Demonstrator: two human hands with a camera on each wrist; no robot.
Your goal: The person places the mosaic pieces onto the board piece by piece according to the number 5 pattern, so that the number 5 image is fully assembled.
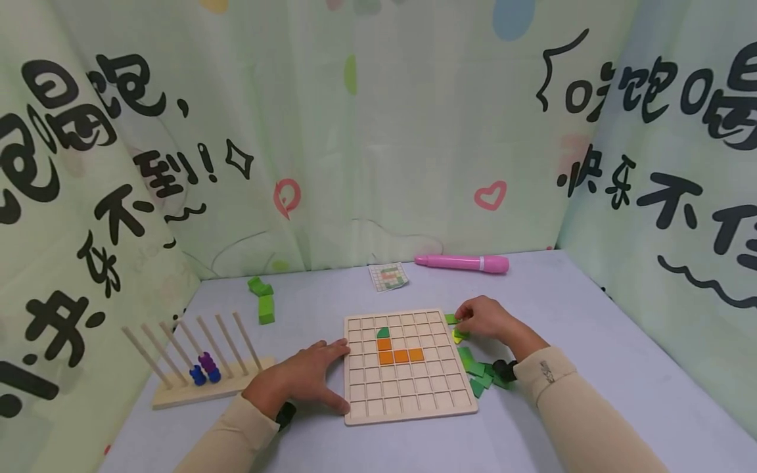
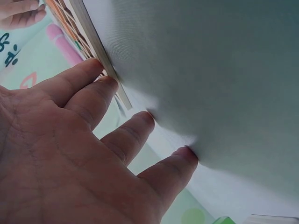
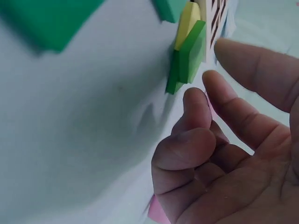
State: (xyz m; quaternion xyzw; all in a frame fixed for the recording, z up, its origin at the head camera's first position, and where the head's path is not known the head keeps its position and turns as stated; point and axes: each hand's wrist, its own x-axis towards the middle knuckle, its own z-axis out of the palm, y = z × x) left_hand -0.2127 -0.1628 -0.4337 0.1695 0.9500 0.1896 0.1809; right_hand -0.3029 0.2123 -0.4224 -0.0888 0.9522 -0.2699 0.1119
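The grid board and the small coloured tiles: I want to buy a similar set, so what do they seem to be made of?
The grid board looks like pale unfinished wood: light tan, matte, with thin raised dividers. The orange tiles in it and the green tiles beside it look like painted wood or foam; flat, matte, solid colour with crisp edges. The pictures cannot settle which.

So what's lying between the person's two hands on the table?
The wooden grid board, holding orange tiles, lies between the left hand and right hand, seen from the head camera.
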